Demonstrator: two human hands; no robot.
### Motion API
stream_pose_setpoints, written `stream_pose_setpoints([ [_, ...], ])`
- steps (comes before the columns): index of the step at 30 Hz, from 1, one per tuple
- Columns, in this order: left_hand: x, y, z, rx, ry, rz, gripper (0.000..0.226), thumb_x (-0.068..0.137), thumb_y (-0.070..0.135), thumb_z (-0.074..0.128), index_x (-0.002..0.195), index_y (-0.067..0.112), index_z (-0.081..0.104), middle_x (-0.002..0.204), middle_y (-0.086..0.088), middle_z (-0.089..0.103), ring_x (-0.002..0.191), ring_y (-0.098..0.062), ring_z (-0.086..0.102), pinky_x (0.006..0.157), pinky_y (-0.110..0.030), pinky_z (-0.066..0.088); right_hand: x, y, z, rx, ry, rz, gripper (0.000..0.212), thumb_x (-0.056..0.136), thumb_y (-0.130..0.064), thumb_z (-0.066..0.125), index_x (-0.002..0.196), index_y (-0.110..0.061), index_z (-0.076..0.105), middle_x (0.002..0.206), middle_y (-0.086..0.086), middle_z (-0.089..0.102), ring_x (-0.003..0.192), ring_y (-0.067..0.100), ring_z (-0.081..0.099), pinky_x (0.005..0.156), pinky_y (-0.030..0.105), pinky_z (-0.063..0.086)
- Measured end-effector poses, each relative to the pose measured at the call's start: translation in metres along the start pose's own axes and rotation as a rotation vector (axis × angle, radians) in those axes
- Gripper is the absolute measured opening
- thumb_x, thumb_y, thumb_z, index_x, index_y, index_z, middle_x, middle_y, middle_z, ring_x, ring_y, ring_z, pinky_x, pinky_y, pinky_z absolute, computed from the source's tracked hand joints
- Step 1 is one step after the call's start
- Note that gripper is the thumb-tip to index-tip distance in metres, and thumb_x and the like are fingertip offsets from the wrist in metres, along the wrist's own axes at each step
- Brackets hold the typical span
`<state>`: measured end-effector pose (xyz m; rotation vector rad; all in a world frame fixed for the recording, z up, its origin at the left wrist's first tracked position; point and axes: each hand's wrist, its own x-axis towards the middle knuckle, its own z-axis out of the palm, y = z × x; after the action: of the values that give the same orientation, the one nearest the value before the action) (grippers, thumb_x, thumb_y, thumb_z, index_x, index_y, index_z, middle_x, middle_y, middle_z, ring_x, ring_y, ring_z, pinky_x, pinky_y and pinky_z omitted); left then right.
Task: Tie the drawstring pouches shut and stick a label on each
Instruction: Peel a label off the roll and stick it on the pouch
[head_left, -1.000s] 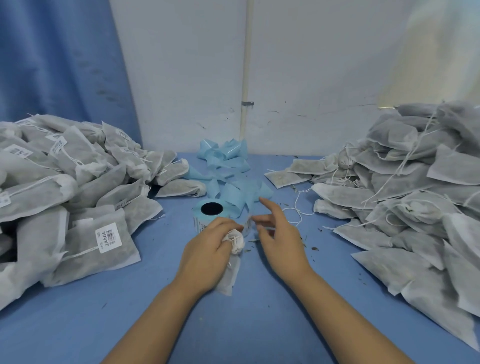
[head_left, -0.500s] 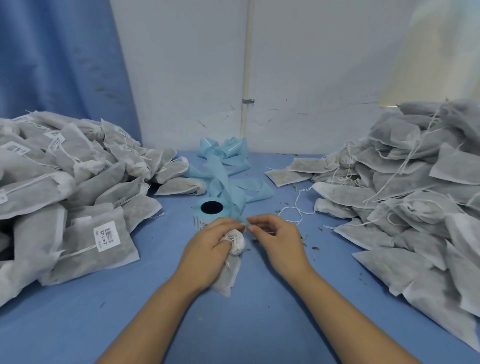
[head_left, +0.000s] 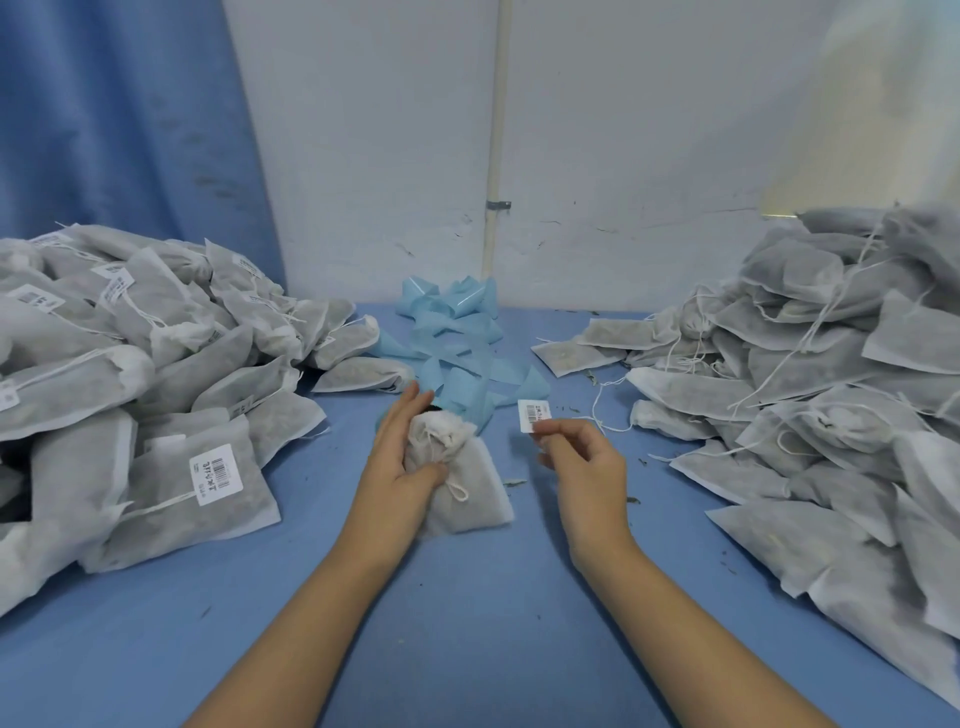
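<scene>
- The blue table (head_left: 467, 649) fills the room in front of me, its bare middle strip running between two heaps and speckled with small dry leaf bits (head_left: 514, 482).
- Behind it is a scuffed white wall (head_left: 649, 156) with a thin pale pipe (head_left: 496, 156) running down it, and a blue curtain (head_left: 114, 119) hangs at the far left.
- On the right sits a tall heap of unlabelled pouches (head_left: 831, 389), grey-white non-woven bags with loose white cords trailing out onto the table.
- On the left lies the heap of labelled pouches (head_left: 130, 389); several show white barcode stickers, the nearest one facing up at the heap's front edge.
- At the back centre, against the wall, is a tangle of pale blue backing strip (head_left: 452, 338) that spills forward toward the hands.
- The pouch (head_left: 467, 488) being worked on lies on the table in the middle, its neck gathered and a short loop of drawstring (head_left: 460, 491) resting on its front.
- The left hand (head_left: 400, 457) grips that pouch at the bunched neck, thumb pressed on the front and fingers reaching round behind.
- The right hand (head_left: 587, 462) is raised just right of the pouch, apart from it, fingers curled.
- It pinches a small white barcode label (head_left: 535, 414) by its lower edge between thumb and forefinger, and the label stands upright, printed side toward me.
</scene>
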<state>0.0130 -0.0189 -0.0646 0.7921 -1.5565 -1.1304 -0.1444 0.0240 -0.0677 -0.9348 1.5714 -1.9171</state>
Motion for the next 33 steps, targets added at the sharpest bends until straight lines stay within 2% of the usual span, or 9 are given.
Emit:
stream_pose_setpoints([
  [2,0.001,-0.001,-0.003,-0.065,0.022,-0.026,0.07,0.081,-0.017,0.057,0.132,0.031,0.046,0.142,0.011,0.047,0.129,-0.004,0.045,0.109,-0.026,0.035,-0.004,-0.003,0.003,0.084,-0.028,0.003,0.021,0.087,-0.002,0.056,0.081,-0.015,0.071,0.075,-0.007,0.071,0.073,0.007,0.063,0.074,0.022,0.051],
  [5,0.003,-0.004,-0.007,-0.106,0.044,-0.032,0.063,0.079,-0.015,0.062,0.13,0.021,0.053,0.123,0.008,0.063,0.112,-0.003,0.059,0.095,-0.018,0.046,-0.011,-0.009,0.007,0.107,-0.119,-0.087,0.02,0.088,0.0,0.057,0.087,-0.016,0.069,0.072,-0.008,0.068,0.066,0.003,0.059,0.064,0.013,0.046],
  [8,0.003,-0.006,-0.008,-0.153,0.048,-0.053,0.061,0.077,-0.016,0.063,0.124,0.021,0.057,0.116,0.008,0.067,0.104,-0.003,0.063,0.087,-0.018,0.05,-0.022,-0.01,0.011,0.095,-0.325,-0.147,0.035,0.084,0.003,0.052,0.106,-0.023,0.057,0.068,-0.005,0.054,0.067,0.008,0.052,0.067,0.018,0.043],
  [13,0.004,-0.007,-0.007,-0.208,0.054,-0.075,0.06,0.077,-0.018,0.062,0.116,0.027,0.059,0.107,0.008,0.071,0.097,-0.004,0.066,0.077,-0.016,0.052,-0.03,-0.009,0.011,-0.41,-0.497,-0.434,0.049,0.083,-0.013,0.044,0.121,-0.043,0.038,0.076,-0.013,0.052,0.071,0.006,0.049,0.069,0.024,0.04],
  [16,0.003,-0.007,-0.007,-0.232,0.05,-0.075,0.059,0.077,-0.018,0.063,0.115,0.027,0.06,0.106,0.006,0.071,0.099,-0.007,0.066,0.079,-0.019,0.053,-0.029,-0.007,0.01,-0.689,-0.506,-0.6,0.055,0.089,-0.011,0.044,0.138,-0.034,0.033,0.089,-0.011,0.051,0.084,0.01,0.048,0.078,0.029,0.04],
  [21,0.002,-0.001,-0.002,-0.318,0.05,-0.093,0.053,0.077,-0.013,0.066,0.115,0.024,0.06,0.111,0.001,0.07,0.104,-0.015,0.066,0.078,-0.021,0.054,-0.03,-0.011,0.009,-0.826,-0.469,-0.726,0.055,0.092,-0.03,0.052,0.144,-0.028,0.034,0.103,-0.001,0.057,0.095,0.02,0.052,0.086,0.032,0.04],
  [29,0.003,0.01,0.003,-0.408,0.073,-0.123,0.049,0.078,-0.006,0.069,0.116,0.023,0.059,0.112,0.0,0.071,0.105,-0.017,0.066,0.083,-0.028,0.055,-0.03,-0.012,0.012,-0.732,-0.285,-0.591,0.078,0.079,-0.049,0.071,0.142,-0.018,0.036,0.101,-0.01,0.049,0.096,0.014,0.052,0.081,0.03,0.042],
  [31,0.004,0.012,0.003,-0.454,0.061,-0.173,0.05,0.073,0.001,0.073,0.115,0.024,0.058,0.107,-0.002,0.072,0.099,-0.019,0.069,0.079,-0.032,0.057,-0.029,-0.01,0.011,-0.649,-0.284,-0.466,0.083,0.074,-0.05,0.075,0.14,-0.02,0.035,0.11,-0.014,0.047,0.102,0.006,0.048,0.083,0.023,0.04],
  [33,0.004,0.014,0.004,-0.52,0.037,-0.215,0.049,0.067,0.011,0.074,0.112,0.02,0.06,0.102,-0.004,0.073,0.091,-0.02,0.07,0.074,-0.032,0.058,-0.027,-0.011,0.012,-0.457,-0.381,-0.223,0.063,0.074,-0.044,0.078,0.126,-0.023,0.049,0.111,-0.015,0.059,0.101,0.002,0.056,0.083,0.022,0.044],
])
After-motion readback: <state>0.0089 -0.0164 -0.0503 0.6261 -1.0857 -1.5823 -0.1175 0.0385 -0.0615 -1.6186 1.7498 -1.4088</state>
